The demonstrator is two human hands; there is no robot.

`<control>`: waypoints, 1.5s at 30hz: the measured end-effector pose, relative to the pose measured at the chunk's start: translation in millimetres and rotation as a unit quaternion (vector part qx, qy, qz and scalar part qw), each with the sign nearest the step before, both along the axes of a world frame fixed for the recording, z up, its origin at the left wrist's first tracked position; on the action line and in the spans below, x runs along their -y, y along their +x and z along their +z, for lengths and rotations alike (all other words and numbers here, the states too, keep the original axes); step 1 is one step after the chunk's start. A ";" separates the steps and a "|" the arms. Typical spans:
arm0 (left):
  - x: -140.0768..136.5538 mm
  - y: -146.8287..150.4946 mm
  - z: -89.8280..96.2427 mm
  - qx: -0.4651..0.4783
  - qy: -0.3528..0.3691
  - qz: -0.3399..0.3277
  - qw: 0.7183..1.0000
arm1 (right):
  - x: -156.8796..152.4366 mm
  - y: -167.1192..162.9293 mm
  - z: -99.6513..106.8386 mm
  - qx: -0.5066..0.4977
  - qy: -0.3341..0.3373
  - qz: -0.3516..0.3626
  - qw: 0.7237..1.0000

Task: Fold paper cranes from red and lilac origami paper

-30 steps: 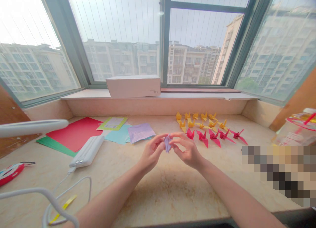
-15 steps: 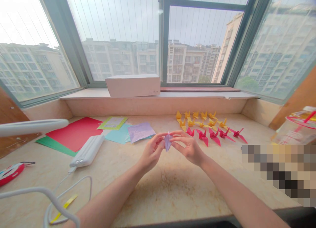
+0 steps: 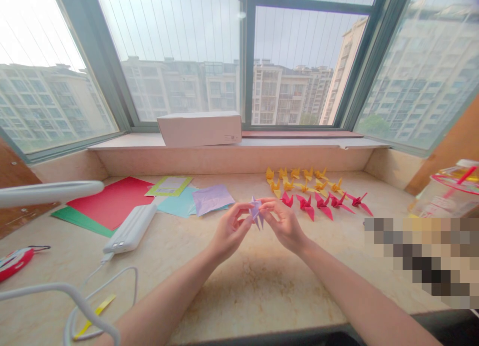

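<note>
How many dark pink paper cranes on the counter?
5, in one row: the first crane just beyond the right hand, then the second, third, fourth and fifth running rightward. The hand could hide more.

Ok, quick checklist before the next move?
1. Left hand on folded paper: ok, fingertips pinch it.
2. Right hand on it too: ok, fingertips at its right side.
3. Lower points apart: ok, two narrow points show a gap between them.
4. Creases crisp: cannot tell, too small.
5. Right hand clear of nearest pink crane: cannot tell, the hand partly covers it in view.
6. Lilac sheet away from both hands: ok, lying on blue sheets.
</note>
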State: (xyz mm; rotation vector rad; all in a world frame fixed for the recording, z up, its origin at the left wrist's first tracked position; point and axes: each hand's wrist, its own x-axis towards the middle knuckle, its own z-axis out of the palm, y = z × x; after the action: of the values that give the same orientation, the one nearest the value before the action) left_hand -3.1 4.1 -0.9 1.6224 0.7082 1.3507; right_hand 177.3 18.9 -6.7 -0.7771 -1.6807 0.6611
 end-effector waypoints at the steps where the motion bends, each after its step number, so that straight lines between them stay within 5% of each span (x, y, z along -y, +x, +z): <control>1: -0.2 0.0 -1.3 -0.002 0.001 -0.007 1.000 | 0.4 -1.3 -1.1 -0.009 -0.004 -0.007 1.000; 6: -1.7 0.5 -4.8 -0.011 0.001 -0.042 0.999 | 1.8 -7.1 -4.5 -0.064 -0.027 -0.007 0.998; 13: -5.2 4.0 -5.8 -0.002 -0.009 0.051 0.999 | 3.2 -13.1 -8.7 -0.046 0.014 -0.030 0.998; 22: -6.8 4.9 -3.8 0.031 -0.031 0.094 0.995 | 2.8 -18.6 -11.9 -0.095 -0.063 0.002 0.993; 32: -6.9 10.1 -4.1 0.044 -0.065 0.015 0.997 | -1.4 -11.6 2.5 -0.111 -0.186 -0.019 0.976; 35: -7.3 5.6 -4.2 -0.027 -0.032 -0.025 0.999 | -4.7 -8.7 1.6 -0.133 -0.211 -0.023 0.968; 39: -8.1 0.0 -6.1 -0.128 0.028 0.008 0.991 | -7.9 -5.2 0.5 -0.147 -0.219 -0.025 0.964; 45: -5.7 -2.0 -1.6 -0.132 0.055 -0.023 0.989 | -7.2 -4.3 3.0 -0.154 -0.240 0.005 0.958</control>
State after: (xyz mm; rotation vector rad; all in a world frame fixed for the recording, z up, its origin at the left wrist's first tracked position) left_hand -5.1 9.9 -2.5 1.9178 0.7556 1.1706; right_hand 173.0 26.1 -3.6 -0.9475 -1.2499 1.1603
